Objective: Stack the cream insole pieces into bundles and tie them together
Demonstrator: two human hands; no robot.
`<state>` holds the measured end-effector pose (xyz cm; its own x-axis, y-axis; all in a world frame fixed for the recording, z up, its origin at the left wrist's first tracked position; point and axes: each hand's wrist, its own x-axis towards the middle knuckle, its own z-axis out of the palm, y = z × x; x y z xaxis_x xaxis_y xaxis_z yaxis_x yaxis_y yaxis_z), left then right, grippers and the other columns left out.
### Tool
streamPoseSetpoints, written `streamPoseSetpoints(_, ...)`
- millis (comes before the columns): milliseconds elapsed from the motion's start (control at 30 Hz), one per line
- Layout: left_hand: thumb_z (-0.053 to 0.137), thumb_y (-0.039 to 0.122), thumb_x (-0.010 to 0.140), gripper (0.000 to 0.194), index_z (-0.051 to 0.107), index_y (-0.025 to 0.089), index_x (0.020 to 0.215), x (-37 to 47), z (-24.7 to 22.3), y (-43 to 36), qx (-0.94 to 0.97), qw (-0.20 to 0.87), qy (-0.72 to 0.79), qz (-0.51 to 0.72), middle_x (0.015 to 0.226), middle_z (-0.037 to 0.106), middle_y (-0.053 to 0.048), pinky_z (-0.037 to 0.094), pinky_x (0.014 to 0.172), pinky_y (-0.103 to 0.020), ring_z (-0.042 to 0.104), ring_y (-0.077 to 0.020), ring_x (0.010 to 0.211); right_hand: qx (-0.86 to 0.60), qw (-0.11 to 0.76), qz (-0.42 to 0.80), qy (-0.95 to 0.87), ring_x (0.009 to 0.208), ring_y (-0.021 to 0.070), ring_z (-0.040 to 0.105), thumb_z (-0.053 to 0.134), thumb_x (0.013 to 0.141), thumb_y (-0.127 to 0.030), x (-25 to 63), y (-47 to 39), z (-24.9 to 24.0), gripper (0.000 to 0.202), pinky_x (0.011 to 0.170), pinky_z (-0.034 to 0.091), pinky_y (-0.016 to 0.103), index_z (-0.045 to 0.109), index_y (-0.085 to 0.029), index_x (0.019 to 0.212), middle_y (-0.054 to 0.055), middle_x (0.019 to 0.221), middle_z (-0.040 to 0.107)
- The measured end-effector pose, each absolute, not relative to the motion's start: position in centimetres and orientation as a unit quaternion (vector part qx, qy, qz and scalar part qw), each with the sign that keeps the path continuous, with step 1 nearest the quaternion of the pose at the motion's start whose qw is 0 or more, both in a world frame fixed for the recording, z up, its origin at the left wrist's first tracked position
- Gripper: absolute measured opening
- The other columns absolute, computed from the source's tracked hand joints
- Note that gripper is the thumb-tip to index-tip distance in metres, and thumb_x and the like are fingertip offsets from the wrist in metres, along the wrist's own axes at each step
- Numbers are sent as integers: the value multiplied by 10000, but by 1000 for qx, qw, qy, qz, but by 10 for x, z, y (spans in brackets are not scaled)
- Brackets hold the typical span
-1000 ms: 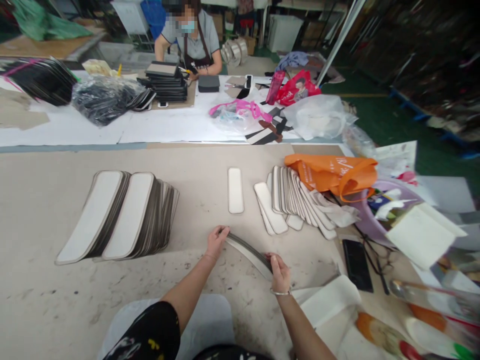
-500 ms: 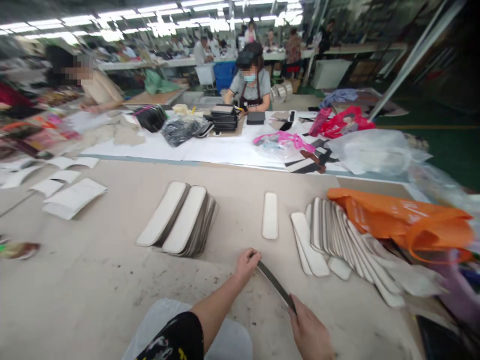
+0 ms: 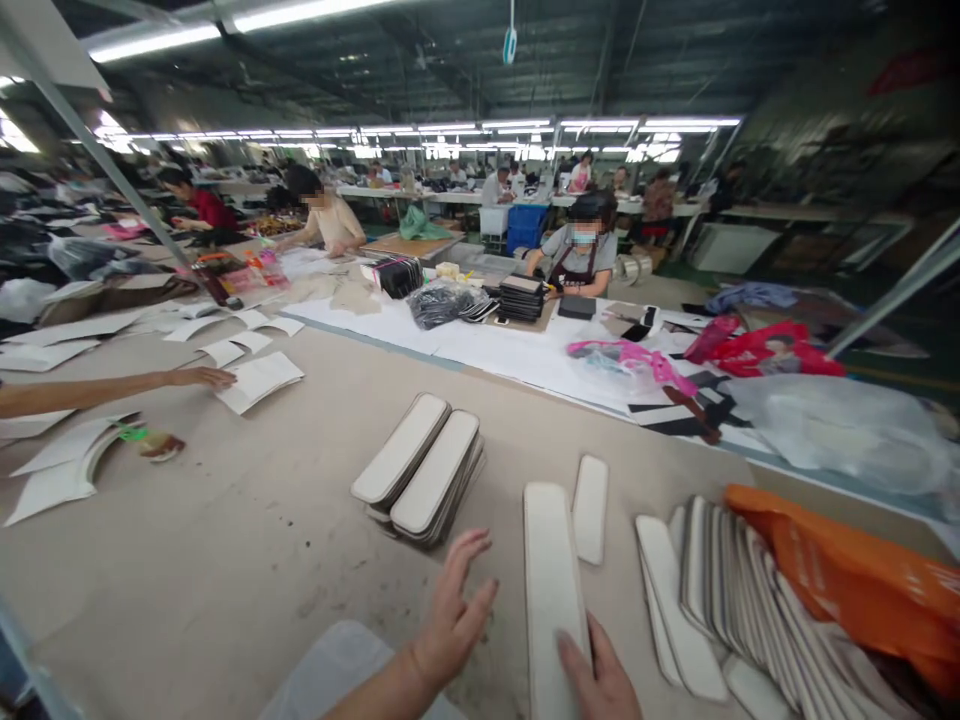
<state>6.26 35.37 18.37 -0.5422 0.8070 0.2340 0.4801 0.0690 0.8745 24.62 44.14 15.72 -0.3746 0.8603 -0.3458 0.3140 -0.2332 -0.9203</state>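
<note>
Left fingers [image 3: 475, 612] let go pale strip [image 3: 551, 560] since earlier.

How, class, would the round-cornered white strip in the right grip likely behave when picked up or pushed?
The white strip is probably moderately stiff: it extends beyond the right grip without visible droop. Its thin-looking edge suggests it is light. Being flat, it would likely slide, not roll.

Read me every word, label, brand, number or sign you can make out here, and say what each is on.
No text here reads clearly.
Orange bag: pale print at its right end, too blurred to read.
Red bag: printed marks, too small to read.
Co-worker's apron: pale mark, too small to read.
White strip in the right hand: no writing visible.
</note>
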Motion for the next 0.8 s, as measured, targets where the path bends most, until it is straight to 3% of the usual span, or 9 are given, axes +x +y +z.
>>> streamPoseSetpoints(100, 412, 304, 889, 409, 414, 217, 1289, 9, 220, 326, 461, 31, 746, 479, 1398, 394, -97, 287, 1105, -463, 310, -244, 1334, -402, 233, 732, -499, 969, 230, 641, 562, 770, -509, 169, 448, 200, 567, 836, 525, 350, 488, -206, 1242, 75, 1088, 674)
streamPoseSetpoints(233, 358, 411, 901, 482, 436, 147, 1298, -80, 231, 319, 394, -45, 839, 372, 1418, 387, -119, 233, 1118, -476, 220, -257, 1376, -365, 274, 711, -535, 897, 211, 654, 550, 779, -490, 73, 452, 219, 500, 789, 529, 327, 541, -177, 1169, 81, 1043, 688)
streamPoseSetpoints(367, 362, 560, 846, 652, 448, 108, 1307, -150, 214, 329, 363, 9, 890, 277, 1398, 424, -164, 261, 1076, -504, 282, -322, 1347, -448, 227, 584, -638, 905, 211, 657, 431, 833, -473, 14, 457, 211, 439, 749, 528, 293, 563, -155, 1106, 89, 1015, 695)
streamPoseSetpoints(533, 362, 576, 834, 716, 413, 71, 1338, -173, 199, 334, 375, 144, 884, 238, 1394, 416, -168, 335, 1043, -412, 417, -295, 1274, -483, 161, 519, -687, 906, 215, 659, 386, 858, -417, -13, 456, 209, 433, 748, 517, 288, 517, -110, 1133, 133, 1044, 677)
streamPoseSetpoints(700, 336, 583, 835, 793, 256, 53, 1420, -167, 205, 332, 349, 218, 880, 238, 1442, 336, -161, 308, 1062, -393, 374, -276, 1306, -463, 103, 461, -750, 960, 233, 638, 504, 802, -311, -12, 447, 223, 385, 823, 477, 302, 513, -104, 1127, 147, 1051, 668)
streamPoseSetpoints(800, 323, 581, 839, 796, 241, 48, 1424, -166, 209, 331, 356, 237, 872, 239, 1454, 314, -163, 276, 1081, -389, 348, -272, 1322, -433, 33, 377, -818, 931, 277, 642, 515, 799, -370, -5, 444, 237, 421, 809, 474, 355, 523, -102, 1125, 158, 975, 680)
